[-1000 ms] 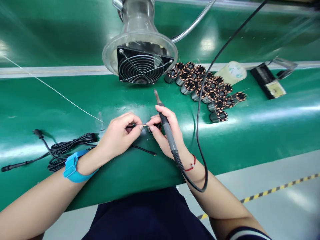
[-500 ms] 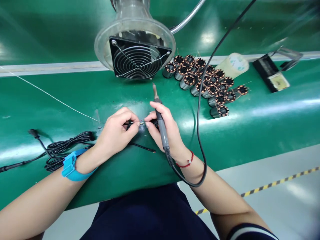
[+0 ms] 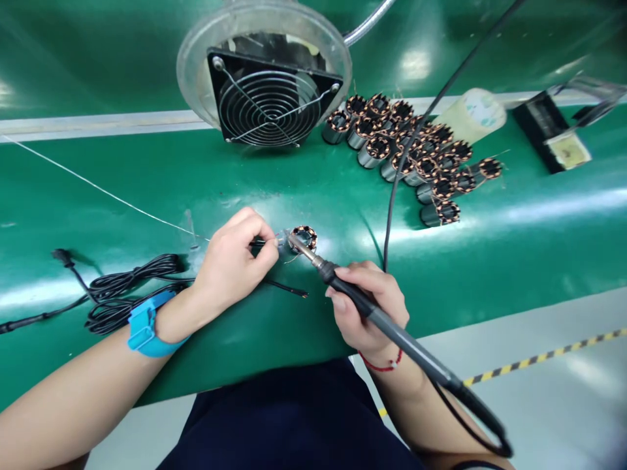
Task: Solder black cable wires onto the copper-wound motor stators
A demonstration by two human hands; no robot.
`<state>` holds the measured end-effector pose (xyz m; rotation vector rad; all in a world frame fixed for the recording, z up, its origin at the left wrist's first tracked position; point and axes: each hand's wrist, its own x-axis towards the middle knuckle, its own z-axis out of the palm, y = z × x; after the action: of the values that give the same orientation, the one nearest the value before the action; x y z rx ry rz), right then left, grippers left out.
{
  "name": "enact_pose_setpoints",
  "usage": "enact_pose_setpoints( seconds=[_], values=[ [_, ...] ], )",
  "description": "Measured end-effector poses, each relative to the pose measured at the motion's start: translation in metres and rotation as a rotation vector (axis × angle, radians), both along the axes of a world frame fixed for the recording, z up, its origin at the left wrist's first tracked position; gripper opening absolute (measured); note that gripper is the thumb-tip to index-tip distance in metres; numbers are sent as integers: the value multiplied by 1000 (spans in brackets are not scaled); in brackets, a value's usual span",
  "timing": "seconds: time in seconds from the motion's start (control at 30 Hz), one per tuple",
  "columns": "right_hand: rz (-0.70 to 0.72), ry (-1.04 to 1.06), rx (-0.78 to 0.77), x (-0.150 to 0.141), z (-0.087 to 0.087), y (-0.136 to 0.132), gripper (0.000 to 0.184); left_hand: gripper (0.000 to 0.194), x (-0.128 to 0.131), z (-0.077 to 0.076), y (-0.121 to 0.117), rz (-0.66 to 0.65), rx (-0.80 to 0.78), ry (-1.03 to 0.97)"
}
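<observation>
My left hand (image 3: 235, 258) pinches a thin black wire (image 3: 257, 243) between its fingertips, with the bare wire end close to a small copper-wound motor stator (image 3: 304, 238). That stator lies on the green conveyor belt (image 3: 147, 209), free of my fingers. My right hand (image 3: 365, 307) grips a grey soldering iron (image 3: 365, 307), its metal tip (image 3: 296, 241) touching or almost touching the wire end beside the stator. A blue anti-static wrist strap (image 3: 149, 329) circles my left wrist.
A round fume extractor with a wire-guarded fan (image 3: 269, 98) stands ahead. To its right are several stators in a cluster (image 3: 411, 150), a tape roll (image 3: 473, 116) and a black holder (image 3: 548, 130). Coiled black cable (image 3: 132, 290) lies at left, and a thin solder wire (image 3: 108, 192) crosses the belt.
My right hand has swung down and right, tilting the iron from upright to nearly flat, its tip now at the wire end. Those fingers have let go of the stator, which now shows fully.
</observation>
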<state>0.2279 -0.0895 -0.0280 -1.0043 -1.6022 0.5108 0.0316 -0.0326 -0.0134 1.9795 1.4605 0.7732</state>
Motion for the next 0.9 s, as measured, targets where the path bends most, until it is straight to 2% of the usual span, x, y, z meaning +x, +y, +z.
enact_pose_setpoints(
  seconds=[0.27,0.6,0.73,0.9],
  values=[
    [-19,22,-18,-1,-1,3,19,13,1,0,0,5,44,17],
    [-16,29,-31,0,-6,0,23,13,1,-1,0,19,40,3],
    [-61,31,8,2,-8,0,28,14,1,-1,0,23,38,5],
    [-4,-143,-40,4,3,7,39,14,2,0,0,18,39,10]
  ],
)
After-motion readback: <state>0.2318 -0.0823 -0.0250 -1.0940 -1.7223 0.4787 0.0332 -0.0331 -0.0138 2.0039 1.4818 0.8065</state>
